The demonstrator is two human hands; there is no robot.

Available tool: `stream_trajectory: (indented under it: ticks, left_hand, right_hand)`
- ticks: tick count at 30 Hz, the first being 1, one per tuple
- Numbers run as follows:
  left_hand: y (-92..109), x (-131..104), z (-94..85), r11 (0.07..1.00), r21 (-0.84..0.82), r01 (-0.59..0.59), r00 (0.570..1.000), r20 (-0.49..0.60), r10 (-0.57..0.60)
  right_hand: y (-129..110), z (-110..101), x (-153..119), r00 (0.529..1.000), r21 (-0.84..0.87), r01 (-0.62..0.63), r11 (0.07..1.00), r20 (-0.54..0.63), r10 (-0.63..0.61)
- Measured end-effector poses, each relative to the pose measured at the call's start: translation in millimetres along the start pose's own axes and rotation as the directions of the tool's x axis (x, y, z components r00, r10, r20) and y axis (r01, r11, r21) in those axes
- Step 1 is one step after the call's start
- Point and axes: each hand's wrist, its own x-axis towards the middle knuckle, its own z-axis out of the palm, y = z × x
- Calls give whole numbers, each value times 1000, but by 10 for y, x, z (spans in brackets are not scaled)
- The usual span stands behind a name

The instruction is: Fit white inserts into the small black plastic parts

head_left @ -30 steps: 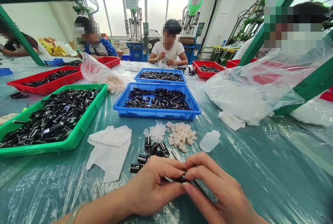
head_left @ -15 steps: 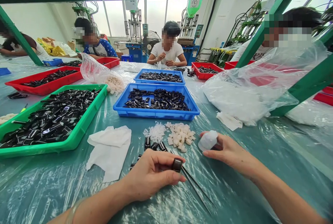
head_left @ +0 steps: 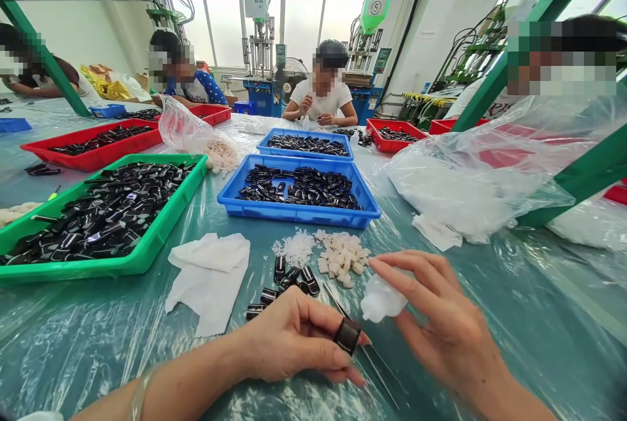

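Note:
My left hand point(head_left: 298, 336) pinches a small glossy black plastic part point(head_left: 347, 336) between thumb and fingers. Just to its right, my right hand point(head_left: 441, 316) is closed around a small translucent white bottle point(head_left: 382, 297), tipped so its narrow end points left. A pair of metal tweezers point(head_left: 377, 375) lies on the plastic-covered table, partly hidden behind my left hand. Beyond that hand sit several black parts point(head_left: 292, 277). Behind them are a pile of cream-coloured blocks point(head_left: 341, 256) and a heap of small clear white pieces point(head_left: 296, 246).
A crumpled white cloth point(head_left: 210, 271) lies left of the hands. A green tray point(head_left: 140, 264), blue trays point(head_left: 298, 212) and red trays point(head_left: 93, 161) hold black parts. A clear bag point(head_left: 470, 192) rests at right beside a green post point(head_left: 578, 186). Several people sit around the table.
My right hand has come nearer to my left, tipping the bottle so its narrow end faces left. My left hand has shifted slightly right and down, still holding the black part.

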Motion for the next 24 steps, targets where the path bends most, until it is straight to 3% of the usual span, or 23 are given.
stream_trajectory:
  ticks: [8,24]
  left_hand:
    - [-13,-11,-2,999,42,14,999,50,-16]
    - [-47,-17,-18,1000,11,29,997,77,-29]
  right_hand:
    - [-70,-20,6,996,-126,84,988,-6,-85]
    - [-138,-30,9,993,-132,106,986,-32,-111]
